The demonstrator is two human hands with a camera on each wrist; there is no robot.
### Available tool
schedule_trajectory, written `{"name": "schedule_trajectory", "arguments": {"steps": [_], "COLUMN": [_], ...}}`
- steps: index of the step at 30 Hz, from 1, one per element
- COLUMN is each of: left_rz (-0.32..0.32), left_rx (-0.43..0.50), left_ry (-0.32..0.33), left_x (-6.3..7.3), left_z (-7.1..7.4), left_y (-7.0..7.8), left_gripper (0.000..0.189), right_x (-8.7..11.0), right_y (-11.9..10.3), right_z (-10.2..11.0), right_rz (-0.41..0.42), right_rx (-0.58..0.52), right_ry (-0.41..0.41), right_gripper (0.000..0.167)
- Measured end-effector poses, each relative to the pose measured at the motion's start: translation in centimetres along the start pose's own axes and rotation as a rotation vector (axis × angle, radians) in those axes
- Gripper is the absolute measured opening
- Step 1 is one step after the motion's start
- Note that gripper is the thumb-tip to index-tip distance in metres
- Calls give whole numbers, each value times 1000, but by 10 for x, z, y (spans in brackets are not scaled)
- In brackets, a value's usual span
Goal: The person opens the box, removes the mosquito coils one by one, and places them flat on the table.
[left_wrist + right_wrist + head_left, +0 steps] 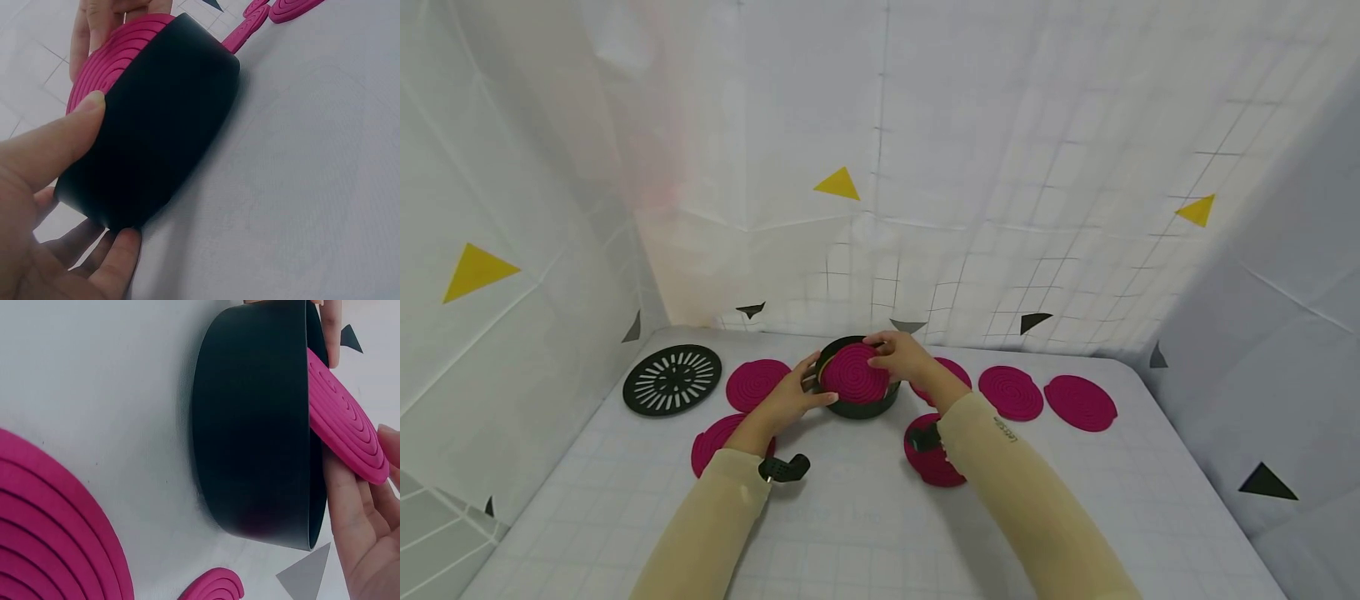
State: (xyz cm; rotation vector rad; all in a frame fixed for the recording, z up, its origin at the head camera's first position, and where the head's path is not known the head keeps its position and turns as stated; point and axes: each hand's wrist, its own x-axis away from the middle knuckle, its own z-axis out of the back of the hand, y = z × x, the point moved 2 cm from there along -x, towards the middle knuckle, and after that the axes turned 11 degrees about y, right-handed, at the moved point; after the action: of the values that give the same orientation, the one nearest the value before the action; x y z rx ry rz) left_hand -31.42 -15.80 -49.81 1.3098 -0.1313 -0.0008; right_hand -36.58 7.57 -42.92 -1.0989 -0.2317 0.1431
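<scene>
My right hand (904, 357) pinches a round pink coaster (852, 375) with spiral ridges. The coaster tilts at the mouth of a black round holder (865, 410), its lower edge inside the rim in the right wrist view. Around the holder's left side curls my left hand (792, 393), its thumb at the rim and its fingers low on the wall, as the left wrist view shows. The holder (256, 419) stands upright on the table. What lies deeper inside it is hidden by its wall.
More pink coasters lie flat on the white table (865, 533): one pair at left, one coaster (942, 473) under my right forearm, several at right, including the outermost coaster (1081, 402). A black slotted disc (672, 380) lies far left. White sheets surround the table.
</scene>
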Motion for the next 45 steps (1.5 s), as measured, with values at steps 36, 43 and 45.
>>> {"name": "schedule_trajectory", "arguments": {"steps": [36,43,45], "left_rz": [-16,-7,-12], "left_rx": [-15,-25,-25], "left_ry": [9,17,17], "left_x": [1,3,4], "left_z": [-2,0,0], "left_y": [1,2,3], "left_gripper": [101,101,101], "right_x": [29,42,45], "right_y": [-10,-11,-10], "right_z": [37,48,51], "right_rz": [70,106,121], "right_rx": [-89,-131,-120], "right_ry": [80,95,98], "right_gripper": [54,52,52]}}
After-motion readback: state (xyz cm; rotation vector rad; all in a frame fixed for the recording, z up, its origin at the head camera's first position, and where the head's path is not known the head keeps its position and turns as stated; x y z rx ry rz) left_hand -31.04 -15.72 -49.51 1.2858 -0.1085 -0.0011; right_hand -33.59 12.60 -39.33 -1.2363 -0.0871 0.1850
